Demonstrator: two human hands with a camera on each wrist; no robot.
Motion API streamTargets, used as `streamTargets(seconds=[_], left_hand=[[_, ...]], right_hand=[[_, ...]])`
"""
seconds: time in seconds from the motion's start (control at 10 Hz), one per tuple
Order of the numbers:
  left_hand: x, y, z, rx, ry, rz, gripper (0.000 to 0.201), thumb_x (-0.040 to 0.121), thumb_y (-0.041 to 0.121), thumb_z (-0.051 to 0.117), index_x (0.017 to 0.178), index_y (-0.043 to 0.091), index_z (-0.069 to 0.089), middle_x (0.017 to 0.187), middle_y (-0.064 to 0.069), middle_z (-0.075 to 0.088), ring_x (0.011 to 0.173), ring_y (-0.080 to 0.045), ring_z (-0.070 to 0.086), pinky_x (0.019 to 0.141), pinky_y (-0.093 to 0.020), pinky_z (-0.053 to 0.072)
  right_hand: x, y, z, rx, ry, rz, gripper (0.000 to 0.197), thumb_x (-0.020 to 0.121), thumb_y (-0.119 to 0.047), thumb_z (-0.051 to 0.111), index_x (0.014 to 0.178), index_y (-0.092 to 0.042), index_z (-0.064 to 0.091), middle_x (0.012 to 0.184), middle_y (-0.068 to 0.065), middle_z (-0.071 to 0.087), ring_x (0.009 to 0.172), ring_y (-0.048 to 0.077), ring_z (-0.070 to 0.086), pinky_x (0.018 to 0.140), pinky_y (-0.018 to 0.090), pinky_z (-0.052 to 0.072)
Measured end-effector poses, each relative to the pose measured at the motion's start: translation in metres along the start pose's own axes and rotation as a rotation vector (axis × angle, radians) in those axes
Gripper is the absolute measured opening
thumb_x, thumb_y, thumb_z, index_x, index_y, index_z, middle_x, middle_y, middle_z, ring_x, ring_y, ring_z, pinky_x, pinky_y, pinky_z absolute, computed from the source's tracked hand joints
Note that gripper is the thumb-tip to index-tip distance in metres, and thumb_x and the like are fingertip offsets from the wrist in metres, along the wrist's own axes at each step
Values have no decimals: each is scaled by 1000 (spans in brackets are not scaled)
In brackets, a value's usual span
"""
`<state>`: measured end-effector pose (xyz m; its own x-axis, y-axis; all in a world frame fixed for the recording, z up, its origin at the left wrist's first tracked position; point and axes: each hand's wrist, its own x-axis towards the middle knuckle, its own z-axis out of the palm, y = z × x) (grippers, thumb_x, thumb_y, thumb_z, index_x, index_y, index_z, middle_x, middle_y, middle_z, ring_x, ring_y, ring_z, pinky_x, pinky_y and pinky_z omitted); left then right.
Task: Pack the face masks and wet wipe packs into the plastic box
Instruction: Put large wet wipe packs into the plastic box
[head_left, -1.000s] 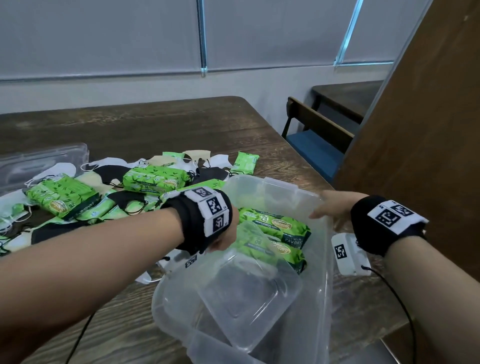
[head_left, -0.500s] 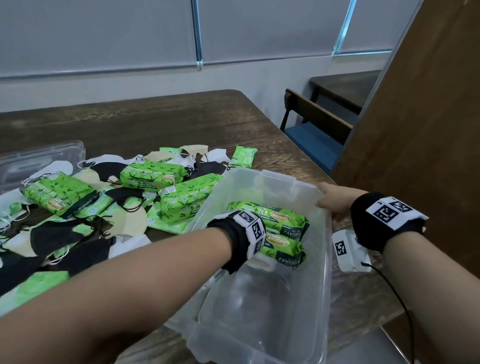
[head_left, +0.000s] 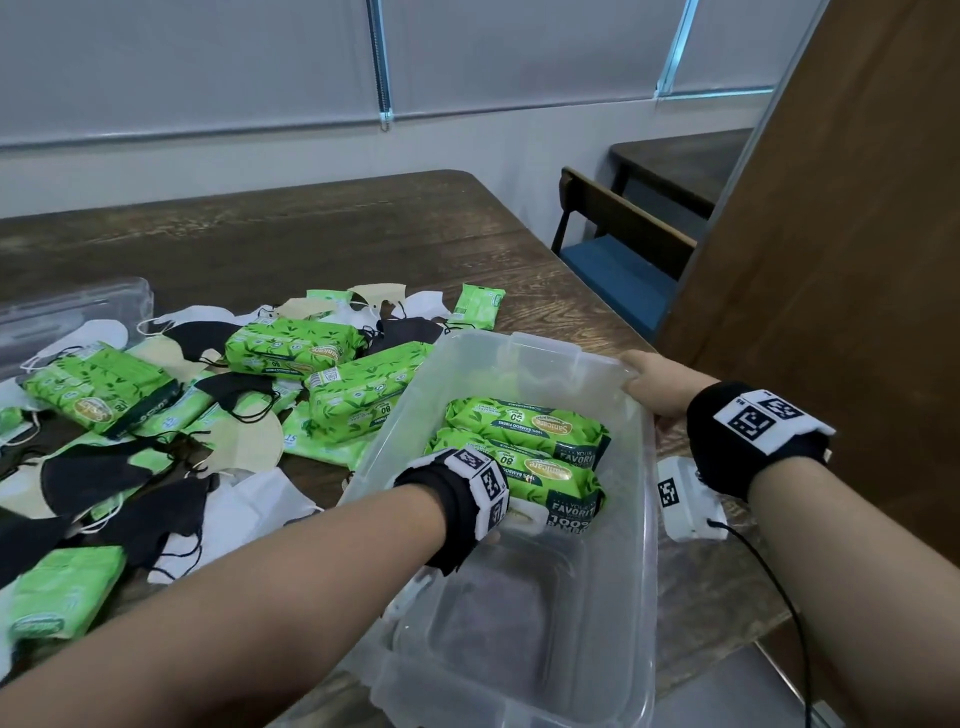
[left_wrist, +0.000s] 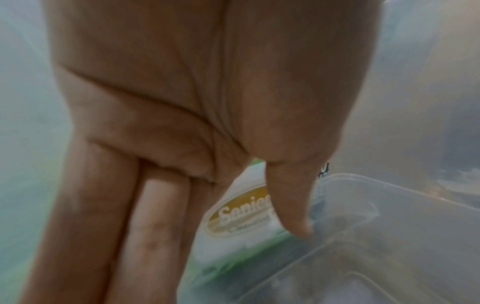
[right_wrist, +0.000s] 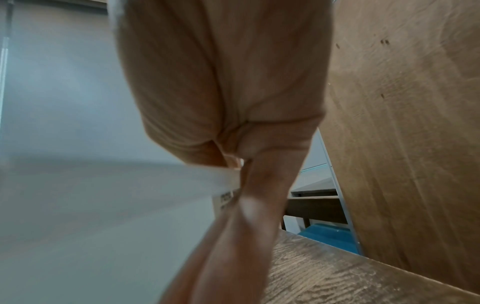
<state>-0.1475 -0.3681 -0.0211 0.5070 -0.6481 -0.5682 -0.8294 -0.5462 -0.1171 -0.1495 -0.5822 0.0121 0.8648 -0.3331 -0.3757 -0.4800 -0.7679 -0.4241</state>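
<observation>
Head view: plastic box (head_left: 644, 545) at 5 o'clock, steadied by right hand (head_left: 655, 383) gripping its 2 o'clock rim; masks (head_left: 130, 467) heaped at 9.
Left wrist: left hand (left_wrist: 182, 115), fingers straight, seating wipe pack (left_wrist: 241, 218) inside.
Right wrist: fingers (right_wrist: 259, 197) curled round rim.

left hand (head_left: 493, 535) hidden behind wristband (head_left: 480, 488), left wrist view blurred, lid (head_left: 67, 317) cut off

Dark brown wood-grain worktop (head_left: 322, 234) is running back toward a pale grey wall (head_left: 260, 156). Grey roller blinds (head_left: 182, 57) are covering the windows, daylight leaking along a blue-tinted frame edge (head_left: 675, 57). Wooden chair with blue seat (head_left: 618, 260) is sitting right, second dark table (head_left: 680, 161) behind. Tall brown wood panel (head_left: 857, 208) is filling the right side.
</observation>
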Motion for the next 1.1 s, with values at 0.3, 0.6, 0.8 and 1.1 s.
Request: streamTargets(seconds=[0.3,0.6,0.8,1.1], left_hand=[[36,-15,-13,-263,86,-179,23,95,15,50,72,16,48,74,0,44,84,-13,43,76,-31,48],[69,-15,-25,-182,-180,-216,38,73,28,77,61,8,47,65,-7,52,92,-33,66,78,-51,54],[56,-32,-40,-371,62,-241,38,82,29,70,113,8,63,102,-7,65,107,-25,62,81,-30,49],[14,-93,-89,-402,379,-409,24,79,26,71,91,9,61,93,-6,64,84,-25,61,70,-28,48]], right_hand=[[11,4,-1,-7,15,-26,44,97,-7,38,141,-9,36,133,17,50,104,34,59,66,34,54],[28,6,-3,6,21,-58,38,99,-8,36,135,-11,45,134,16,51,117,31,51,88,32,44],[34,3,-3,-58,38,-50,36,101,-17,35,136,-17,44,138,15,48,121,33,49,95,37,43],[24,-22,-17,-380,-62,-22,49,96,-9,47,143,-15,35,141,14,44,125,29,47,92,32,43]])
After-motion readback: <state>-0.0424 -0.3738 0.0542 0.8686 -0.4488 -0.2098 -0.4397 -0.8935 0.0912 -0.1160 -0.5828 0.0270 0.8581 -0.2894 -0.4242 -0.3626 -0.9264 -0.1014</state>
